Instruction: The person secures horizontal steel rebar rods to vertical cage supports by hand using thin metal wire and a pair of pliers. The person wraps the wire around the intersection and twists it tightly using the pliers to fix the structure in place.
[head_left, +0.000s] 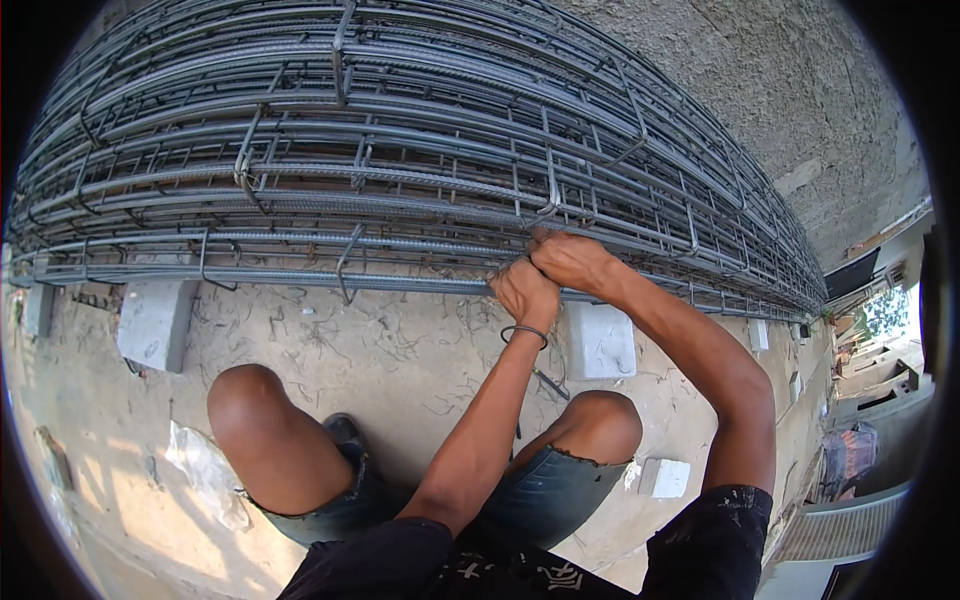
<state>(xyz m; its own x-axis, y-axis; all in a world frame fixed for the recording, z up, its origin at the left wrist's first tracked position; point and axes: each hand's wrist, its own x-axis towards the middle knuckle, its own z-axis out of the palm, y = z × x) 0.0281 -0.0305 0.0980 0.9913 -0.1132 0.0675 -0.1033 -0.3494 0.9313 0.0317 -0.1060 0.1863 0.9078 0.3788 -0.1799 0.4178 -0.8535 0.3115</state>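
Long grey steel rebar cages (pixel 420 185) lie stacked in front of me, running from far left to far right. At the stack's near edge my left hand (pixel 527 293), with a dark band on its wrist, is closed around the lowest front bars. Touching it just to the right and above, my right hand (pixel 572 260) is closed too, its fingers curled in among the bars. What lies inside the right hand's fingers is hidden. A bent stirrup (pixel 347 265) hangs on the front bars, left of my hands.
Pale concrete blocks (pixel 160 325) prop up the stack, another block (pixel 601 342) near my hands. Wire scraps litter the concrete floor (pixel 300 350). A dark tool (pixel 550 385) lies by my knee, a clear plastic sheet (pixel 205 470) at left. A rough wall (pixel 790 90) rises behind.
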